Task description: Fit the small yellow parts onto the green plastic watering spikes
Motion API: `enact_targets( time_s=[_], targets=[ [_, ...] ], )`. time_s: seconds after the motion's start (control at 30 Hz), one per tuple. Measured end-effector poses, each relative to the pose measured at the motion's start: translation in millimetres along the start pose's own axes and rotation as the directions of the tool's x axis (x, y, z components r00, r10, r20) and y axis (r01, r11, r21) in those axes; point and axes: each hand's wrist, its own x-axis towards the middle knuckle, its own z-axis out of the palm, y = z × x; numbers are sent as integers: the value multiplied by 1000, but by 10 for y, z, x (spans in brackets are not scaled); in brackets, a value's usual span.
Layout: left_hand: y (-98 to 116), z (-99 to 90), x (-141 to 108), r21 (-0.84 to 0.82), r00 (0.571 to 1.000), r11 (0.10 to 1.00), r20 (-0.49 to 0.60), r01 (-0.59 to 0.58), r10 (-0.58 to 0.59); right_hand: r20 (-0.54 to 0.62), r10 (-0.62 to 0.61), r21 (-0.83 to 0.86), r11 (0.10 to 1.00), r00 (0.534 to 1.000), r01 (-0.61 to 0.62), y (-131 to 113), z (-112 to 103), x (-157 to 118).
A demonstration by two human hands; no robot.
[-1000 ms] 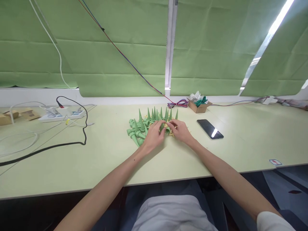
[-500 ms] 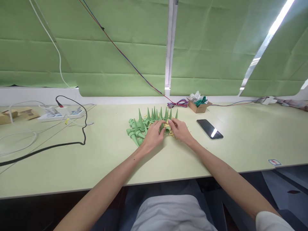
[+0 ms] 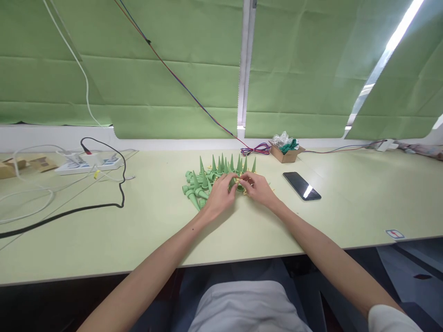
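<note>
My left hand (image 3: 222, 190) has its thumb and fingers curled round a green cone-shaped plastic spike (image 3: 232, 182), partly hidden by the fingers. Close against it, my right hand (image 3: 258, 188) pinches a small yellow piece (image 3: 239, 180) at the spike's end; whether it is inside the spike I cannot tell. Several more green spikes (image 3: 195, 180) surround the hands: a row stands point up behind them, and others lie in a pile to the left. Loose yellow pieces (image 3: 272, 190) are scattered among and beside the spikes, partly covered by my right hand.
A black phone (image 3: 302, 186) lies right of the hands. Behind it is a small cardboard box (image 3: 286, 155) with plastic wrap and green material, beside a coiled red-blue wire (image 3: 256, 148). On the left are a power strip (image 3: 88, 165) and a black cable (image 3: 122, 189).
My right hand has shifted slightly left, bringing the yellow piece against the spike in my left hand. The left hand has stayed in place.
</note>
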Motion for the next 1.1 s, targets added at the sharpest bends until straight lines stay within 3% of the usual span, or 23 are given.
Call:
enact_targets(
  time_s=[0.33,0.5,0.7,0.87,1.1],
  targets=[
    [45,-13,-11,-38,998,997,16,-67,68,-2,35,-126,991,999,-35,36,2,7],
    [62,-22,-9,-24,996,996,13,-88,89,23,49,-97,994,999,-47,64,20,4],
    [29,-17,3,3,999,999,-13,-35,35,10,69,-61,996,998,-69,-3,17,4],
    [19,-15,0,6,1000,1000,-6,-8,8,42,20,1,1000,999,-20,-16,13,-7],
    [76,-31,-4,-13,998,998,15,-68,68,18,49,-144,988,999,-46,53,22,6]
  ],
)
